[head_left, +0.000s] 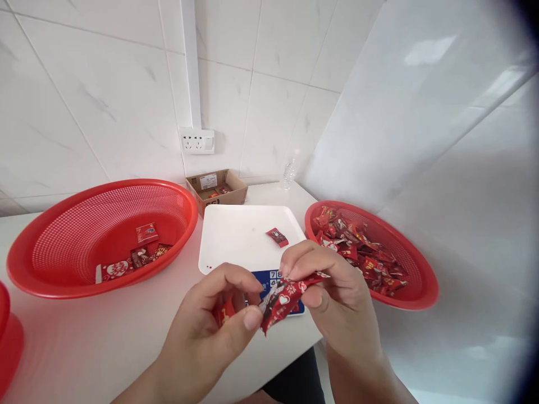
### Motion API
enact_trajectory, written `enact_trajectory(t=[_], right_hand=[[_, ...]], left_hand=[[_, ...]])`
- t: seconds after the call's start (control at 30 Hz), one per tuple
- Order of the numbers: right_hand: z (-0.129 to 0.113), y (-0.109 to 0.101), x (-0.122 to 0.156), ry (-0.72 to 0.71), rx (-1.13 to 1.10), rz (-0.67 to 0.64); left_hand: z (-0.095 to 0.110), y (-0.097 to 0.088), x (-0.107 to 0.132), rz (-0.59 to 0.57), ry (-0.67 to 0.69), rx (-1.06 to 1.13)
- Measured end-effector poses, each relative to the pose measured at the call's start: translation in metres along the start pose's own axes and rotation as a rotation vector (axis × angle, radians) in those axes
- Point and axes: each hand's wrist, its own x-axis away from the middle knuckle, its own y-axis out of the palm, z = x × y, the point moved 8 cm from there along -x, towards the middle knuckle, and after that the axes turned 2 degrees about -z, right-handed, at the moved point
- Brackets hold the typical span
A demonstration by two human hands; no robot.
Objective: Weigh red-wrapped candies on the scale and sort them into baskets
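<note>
Between my two hands is a red candy packet [283,300] with white hearts, its silvery seam facing left. My right hand [337,286] pinches its upper right end. The thumb and forefinger of my left hand [214,320] close on its left edge. Another red packet [226,310] is tucked in my left palm, partly hidden by the fingers. Just beyond my hands stands a white kitchen scale [240,238] with a blue keypad, partly covered by them. One small red packet [277,237] lies on the scale's plate.
At left, a red plastic basket [105,196] holds several packets. A fuller red basket [415,247] of packets stands at right. Behind the scale are a cardboard box [231,196] and a clear plastic bottle [288,173]. A red rim [8,342] shows at far left.
</note>
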Motion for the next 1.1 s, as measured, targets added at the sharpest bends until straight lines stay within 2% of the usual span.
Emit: enact_trajectory(t=[0.2,0.33,0.47,0.57,0.63,0.77,0.83,0.97,1.1], right_hand=[[-0.003,-0.001,0.002,0.003,0.053,-0.007],[-0.004,0.0,0.002,0.007,0.068,-0.013],[-0.005,0.0,0.003,-0.017,0.083,-0.009],[-0.003,-0.001,0.006,-0.014,0.077,0.0],[0.001,-0.001,0.008,0.046,0.056,0.008],[0.016,0.005,0.014,0.272,-0.104,0.003],[0.02,0.011,0.014,0.358,-0.195,-0.009],[0.023,0.016,0.013,0.427,-0.266,-0.023],[0.025,0.013,0.014,0.437,-0.259,-0.014]], left_hand=[[0.032,-0.003,0.01,0.125,0.321,-0.224],[0.037,-0.005,0.015,0.213,0.397,-0.328],[0.041,-0.003,0.019,0.198,0.474,-0.377],[0.04,-0.003,0.016,0.198,0.388,-0.405],[0.034,0.0,0.013,0.151,0.29,-0.313],[0.003,0.003,0.011,0.105,-0.005,0.157],[-0.01,0.006,0.012,0.093,-0.113,0.311],[-0.016,0.012,0.012,-0.002,-0.156,0.431],[-0.021,0.01,0.012,0.005,-0.18,0.442]])
